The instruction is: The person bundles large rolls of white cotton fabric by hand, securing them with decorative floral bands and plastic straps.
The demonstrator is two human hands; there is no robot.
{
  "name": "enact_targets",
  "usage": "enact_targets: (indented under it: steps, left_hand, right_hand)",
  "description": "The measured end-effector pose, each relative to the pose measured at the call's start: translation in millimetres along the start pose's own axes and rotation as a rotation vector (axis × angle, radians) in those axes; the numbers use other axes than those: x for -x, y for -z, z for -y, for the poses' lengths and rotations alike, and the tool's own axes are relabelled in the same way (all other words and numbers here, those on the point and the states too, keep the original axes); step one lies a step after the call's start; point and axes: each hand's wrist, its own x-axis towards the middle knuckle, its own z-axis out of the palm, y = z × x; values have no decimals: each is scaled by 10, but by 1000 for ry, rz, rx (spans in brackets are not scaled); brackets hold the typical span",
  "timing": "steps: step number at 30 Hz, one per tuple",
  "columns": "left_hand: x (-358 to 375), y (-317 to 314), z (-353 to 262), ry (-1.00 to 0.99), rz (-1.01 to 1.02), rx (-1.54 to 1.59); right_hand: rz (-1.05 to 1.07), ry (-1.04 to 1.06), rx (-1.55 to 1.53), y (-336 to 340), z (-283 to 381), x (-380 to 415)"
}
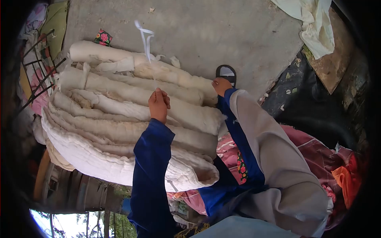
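Several long rolls of off-white padding (131,89) lie side by side. Above them my left hand (158,105) is closed in a pinch, with a thin white strip (147,43) rising from its fingertips and fluttering upward in the view. My right hand (222,86) is at the right end of the uppermost roll (170,75), its fingers bent against the roll's end; what they hold, if anything, is hidden. A whiter quilted roll (95,162) lies along the near side, its open end facing right.
A sandal (226,72) stands on the concrete floor (190,31) beside my right hand. Black sheeting (295,91) and pink cloth (305,148) lie at the right. Thin dark metal bars (41,85) stand at the left. A floral scrap (103,37) lies past the rolls.
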Motion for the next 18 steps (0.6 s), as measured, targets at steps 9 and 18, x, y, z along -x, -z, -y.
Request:
enact_targets:
  steps: [9,18]
  left_hand:
    - [-970,-513,783,-191,295,-339]
    - [-1408,-847,1295,-693,502,-1453]
  right_hand:
    - [127,28,-15,-1173,-370,-1147]
    - [948,371,149,-863,198,-779]
